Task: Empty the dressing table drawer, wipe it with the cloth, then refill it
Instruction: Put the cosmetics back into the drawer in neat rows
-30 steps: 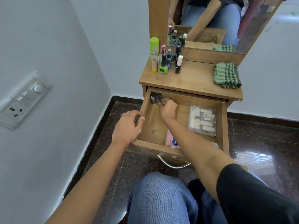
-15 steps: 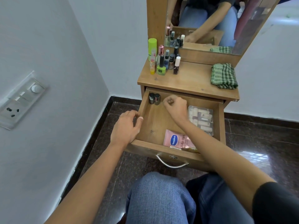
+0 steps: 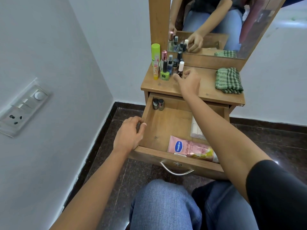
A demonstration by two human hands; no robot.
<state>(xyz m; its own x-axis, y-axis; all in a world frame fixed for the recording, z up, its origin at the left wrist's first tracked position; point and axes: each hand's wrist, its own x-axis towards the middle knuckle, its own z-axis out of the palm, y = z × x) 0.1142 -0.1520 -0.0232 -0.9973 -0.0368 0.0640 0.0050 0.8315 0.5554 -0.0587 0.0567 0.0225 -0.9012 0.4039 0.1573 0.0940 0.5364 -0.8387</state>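
Wooden, the left wall of the drawer [image 3: 171, 123] is clasped by the grip of the left hand [image 3: 129, 135], thumb inside. Behind the drawer, over the desk [image 3: 207, 92], the grip of the right hand [image 3: 189, 80] is curled just beside a white-capped bottle [image 3: 180, 66]; whether anything is pinched cannot be told. The cluster of bottles [image 3: 166, 67] could be toppled by a careless knuckle. Left in the drawer are two small bottles [image 3: 158, 104] at its back left corner, a pink tube [image 3: 187, 148] at its front, and a packet [image 3: 196, 130] under the forearm. Open desk lies between the cluster and the cloth [image 3: 229, 80].
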